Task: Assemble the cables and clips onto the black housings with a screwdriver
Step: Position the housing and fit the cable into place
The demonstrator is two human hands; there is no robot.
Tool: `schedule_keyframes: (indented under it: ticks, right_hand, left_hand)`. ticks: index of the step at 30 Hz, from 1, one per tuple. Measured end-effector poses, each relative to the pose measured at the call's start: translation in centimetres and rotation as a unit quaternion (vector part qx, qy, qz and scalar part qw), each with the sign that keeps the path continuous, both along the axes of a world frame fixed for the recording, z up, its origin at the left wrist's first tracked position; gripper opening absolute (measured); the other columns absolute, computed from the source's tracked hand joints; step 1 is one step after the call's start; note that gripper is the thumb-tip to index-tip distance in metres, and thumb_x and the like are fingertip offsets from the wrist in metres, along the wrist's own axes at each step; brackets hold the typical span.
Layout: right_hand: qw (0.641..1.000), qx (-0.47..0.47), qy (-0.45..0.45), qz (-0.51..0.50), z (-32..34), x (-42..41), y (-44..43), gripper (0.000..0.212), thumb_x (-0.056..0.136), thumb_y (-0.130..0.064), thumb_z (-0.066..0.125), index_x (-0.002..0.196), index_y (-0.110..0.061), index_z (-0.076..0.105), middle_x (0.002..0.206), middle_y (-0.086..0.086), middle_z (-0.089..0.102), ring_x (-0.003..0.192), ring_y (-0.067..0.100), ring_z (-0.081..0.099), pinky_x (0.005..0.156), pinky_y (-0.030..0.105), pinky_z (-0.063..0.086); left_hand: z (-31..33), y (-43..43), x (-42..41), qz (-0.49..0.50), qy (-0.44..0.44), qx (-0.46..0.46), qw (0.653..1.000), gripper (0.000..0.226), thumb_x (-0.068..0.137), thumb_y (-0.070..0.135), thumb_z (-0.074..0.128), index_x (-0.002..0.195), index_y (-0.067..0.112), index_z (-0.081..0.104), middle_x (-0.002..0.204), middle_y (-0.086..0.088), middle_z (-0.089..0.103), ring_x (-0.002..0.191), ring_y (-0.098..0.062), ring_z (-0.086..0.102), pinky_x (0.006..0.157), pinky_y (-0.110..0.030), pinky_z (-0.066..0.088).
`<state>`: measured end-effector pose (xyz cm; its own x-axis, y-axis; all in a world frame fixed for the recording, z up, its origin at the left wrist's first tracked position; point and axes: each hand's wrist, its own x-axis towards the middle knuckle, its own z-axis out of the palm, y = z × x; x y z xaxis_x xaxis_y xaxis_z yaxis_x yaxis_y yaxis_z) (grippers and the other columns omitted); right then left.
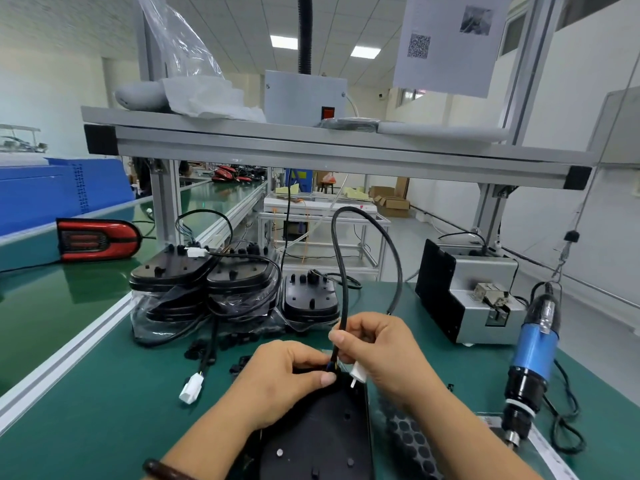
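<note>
Over the housing [322,434], left hand [287,372] and right hand [384,351] pinch upright cable [341,271].

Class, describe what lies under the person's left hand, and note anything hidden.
The left hand holds the far end of a black housing, beside the black cable that the right hand pinches. Where cable meets housing is covered by fingers.

1 red lamp [98,239] at left | blue crate [52,188] behind it | grey machine [485,292] at right | QR sheet [450,43] hanging (upper right)
</note>
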<state>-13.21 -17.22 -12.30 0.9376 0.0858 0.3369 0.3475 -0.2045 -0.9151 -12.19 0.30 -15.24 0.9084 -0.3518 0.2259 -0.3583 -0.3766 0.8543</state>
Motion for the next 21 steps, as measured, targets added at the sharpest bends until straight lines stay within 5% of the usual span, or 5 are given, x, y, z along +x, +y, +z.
schedule_keyframes:
  ticks: [8,11,13,17,21]
  right_hand:
    - [0.996,-0.034,-0.049,-0.060,-1.1,0.5,0.9,0.025,0.081,-0.015,0.075,0.060,-0.020,0.063,0.054,-0.012,0.055,0.058,0.006,0.051,0.063,0.032,0.053]
    - [0.993,-0.079,-0.071,-0.043,-1.0,0.5,0.9,0.026,0.083,-0.021,0.073,0.060,-0.022,0.060,0.051,-0.013,0.046,0.052,0.003,0.039,0.054,0.018,0.038]
    - [0.992,-0.087,-0.081,-0.030,-0.9,0.5,1.0,0.027,0.086,-0.020,0.071,0.061,-0.025,0.062,0.049,-0.014,0.044,0.049,0.001,0.037,0.053,0.014,0.035]
    - [0.991,-0.092,-0.090,-0.025,-1.0,0.2,1.1,0.029,0.089,-0.022,0.067,0.063,-0.011,0.060,0.052,-0.009,0.039,0.052,0.005,0.034,0.055,0.018,0.032]
    - [0.994,-0.084,-0.072,-0.018,-1.1,0.0,1.0,0.037,0.088,-0.019,0.067,0.056,-0.013,0.050,0.051,-0.008,0.034,0.052,0.007,0.029,0.052,0.019,0.028]
  left_hand:
    - [0.2,0.1,0.0,-0.005,-0.006,0.008,1.000,0.032,0.080,0.017,0.076,0.089,0.048,0.072,0.095,0.022,0.072,0.094,0.008,0.064,0.094,-0.019,0.048]
    - [1.8,0.5,0.3,-0.026,0.058,-0.130,0.989,0.040,0.088,0.001,0.062,0.112,0.032,0.061,0.108,0.010,0.071,0.103,0.001,0.064,0.093,-0.020,0.049]
    - [4.3,0.3,0.9,-0.006,0.047,-0.210,0.976,0.030,0.095,0.012,0.053,0.114,0.035,0.058,0.112,0.011,0.070,0.106,0.001,0.063,0.091,-0.019,0.047]
    - [8.8,-1.9,1.6,-0.035,0.078,-0.360,0.929,0.032,0.100,0.034,0.041,0.109,0.015,0.065,0.082,0.002,0.072,0.079,-0.011,0.071,0.068,-0.026,0.056]
    - [8.5,-4.3,1.7,-0.035,0.067,-0.417,0.906,0.032,0.100,0.034,0.039,0.103,0.014,0.064,0.060,0.007,0.045,0.050,-0.005,0.044,0.064,-0.028,0.056]
